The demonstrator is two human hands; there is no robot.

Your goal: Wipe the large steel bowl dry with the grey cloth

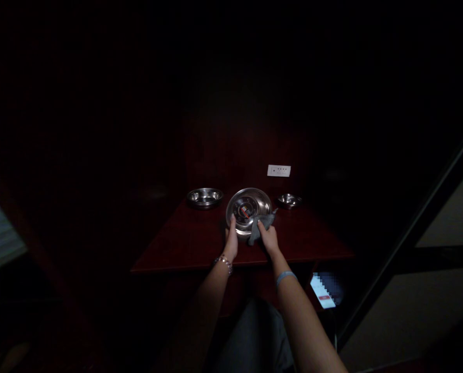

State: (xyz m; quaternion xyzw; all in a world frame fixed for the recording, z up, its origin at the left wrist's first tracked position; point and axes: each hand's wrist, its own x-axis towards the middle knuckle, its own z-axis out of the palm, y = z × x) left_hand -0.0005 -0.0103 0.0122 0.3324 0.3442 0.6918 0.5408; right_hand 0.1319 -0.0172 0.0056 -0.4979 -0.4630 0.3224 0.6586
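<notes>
1. The shiny metal bowl (257, 198) was held tilted toward the wearer, over the tabletop (192, 241), between a basin (205, 199) on the left and a small bowl (289, 201) on the right; in the dim light, whether its underside was touching the wood could not be told.
2. By its thin rim and bright surface, it was judged light, stiff and hardly breakable, though easily dented and slippery if wet. The rim was judged the best place to be gripped, from opposite sides, with the thumbs kept inside.
3. The near left side of the rim was gripped by the left hand (232, 242), its thumb laid against the inner wall.
4. The soft, limp grey cloth (255, 233) was pinched in the closed right hand (269, 239) and held against the near right side of the rim.
</notes>
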